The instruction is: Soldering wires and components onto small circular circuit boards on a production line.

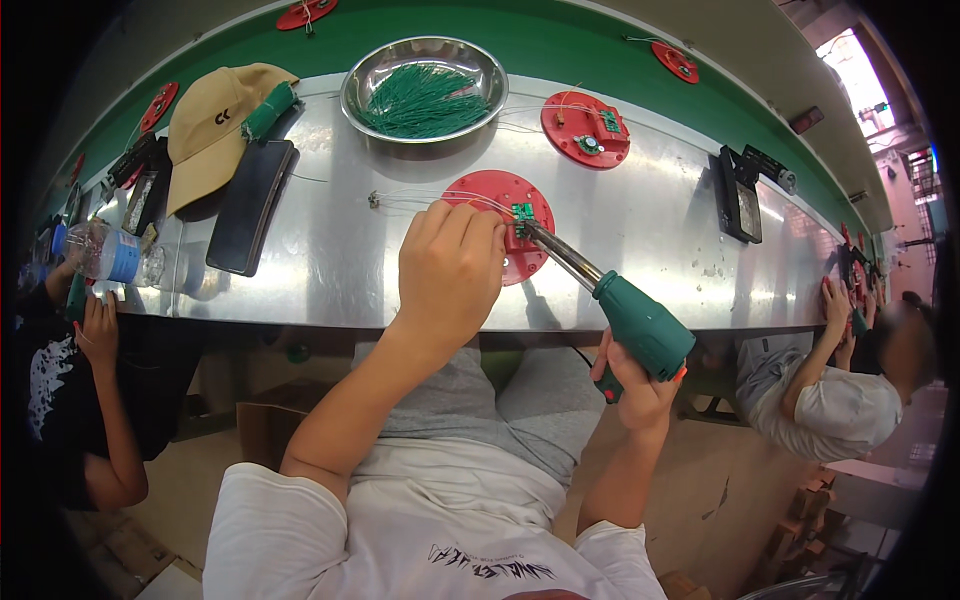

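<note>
A red round disc (484,188) lies on the metal bench in front of me, with a small green circuit board (523,213) on it. Thin pale wires (420,194) run from the board out to the left. My left hand (450,265) is pinched closed on a thin wire beside the board; its fingertips partly hide the wire. Wrapped round the handle of a green soldering gun (643,320) is my right hand (640,393). The gun's metal barrel slants up and left, its tip at the board.
Behind the disc stands a steel bowl (350,100) of green wires, beside another red disc (560,125). A tan cap (205,135), dark phone (252,205) and plastic bottle (105,253) lie left. A black case (742,205) sits right. Co-workers (840,400) sit at both sides.
</note>
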Motion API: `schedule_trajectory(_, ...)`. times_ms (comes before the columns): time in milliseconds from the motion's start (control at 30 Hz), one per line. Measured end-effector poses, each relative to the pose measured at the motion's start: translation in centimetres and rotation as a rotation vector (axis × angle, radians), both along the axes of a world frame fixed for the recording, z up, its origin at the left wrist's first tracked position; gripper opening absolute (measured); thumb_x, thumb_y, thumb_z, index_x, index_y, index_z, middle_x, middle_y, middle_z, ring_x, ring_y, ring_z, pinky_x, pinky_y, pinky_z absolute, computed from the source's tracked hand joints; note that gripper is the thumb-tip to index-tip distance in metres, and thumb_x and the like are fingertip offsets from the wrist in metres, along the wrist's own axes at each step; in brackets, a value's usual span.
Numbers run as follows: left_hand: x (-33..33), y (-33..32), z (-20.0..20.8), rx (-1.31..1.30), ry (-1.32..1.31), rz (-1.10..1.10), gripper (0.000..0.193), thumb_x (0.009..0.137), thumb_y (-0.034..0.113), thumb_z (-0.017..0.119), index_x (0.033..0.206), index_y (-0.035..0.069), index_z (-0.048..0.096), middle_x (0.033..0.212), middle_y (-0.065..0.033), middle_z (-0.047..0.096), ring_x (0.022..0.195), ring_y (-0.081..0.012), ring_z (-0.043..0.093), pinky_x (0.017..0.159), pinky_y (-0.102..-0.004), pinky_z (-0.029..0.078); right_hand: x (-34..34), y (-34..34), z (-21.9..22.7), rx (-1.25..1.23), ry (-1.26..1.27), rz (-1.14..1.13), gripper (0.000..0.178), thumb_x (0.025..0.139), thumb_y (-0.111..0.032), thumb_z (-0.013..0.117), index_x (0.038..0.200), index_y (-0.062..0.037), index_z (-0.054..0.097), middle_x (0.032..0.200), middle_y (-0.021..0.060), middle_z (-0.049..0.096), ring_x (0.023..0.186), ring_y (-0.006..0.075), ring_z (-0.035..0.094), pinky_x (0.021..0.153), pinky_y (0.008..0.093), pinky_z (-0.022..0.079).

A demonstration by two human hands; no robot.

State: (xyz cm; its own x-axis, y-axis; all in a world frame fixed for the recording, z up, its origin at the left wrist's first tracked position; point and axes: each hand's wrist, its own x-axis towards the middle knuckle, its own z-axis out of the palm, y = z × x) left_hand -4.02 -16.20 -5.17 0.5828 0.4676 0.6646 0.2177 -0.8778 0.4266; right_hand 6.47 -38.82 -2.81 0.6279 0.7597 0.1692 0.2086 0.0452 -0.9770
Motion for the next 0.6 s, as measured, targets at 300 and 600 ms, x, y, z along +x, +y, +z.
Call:
schedule_trajectory(300,0.0,0.0,-0.1,0.025,-0.003,-0.002,0.008,0.079,0.007,0.071,0.085,0.005,0.067,0.083,-0.0069,0.062,0.080,-0.0263,0.057,0.071,-0.0388,0.047,-0.9,0.0,0.1,0.153,0.088,-0.173,0.046,0.088,-0.012,0.061,0.129,0.0090,0.055,0.096,0.0198,0.067,0.055,0.0204,0.062,0.049,0.0285,0.049)
schedule_trajectory(600,0.1,0.0,-0.2,0.030,-0.002,-0.001,0.008,0.080,0.007,0.071,0.087,0.006,0.068,0.083,-0.0069,0.063,0.080,-0.0261,0.058,0.071,-0.0388,0.047,-0.8,-0.1,0.2,0.133,0.045,-0.164,0.046,0.088,-0.013,0.061,0.129,0.0088,0.055,0.096,0.0198,0.068,0.053,0.0193,0.061,0.048,0.0273,0.047)
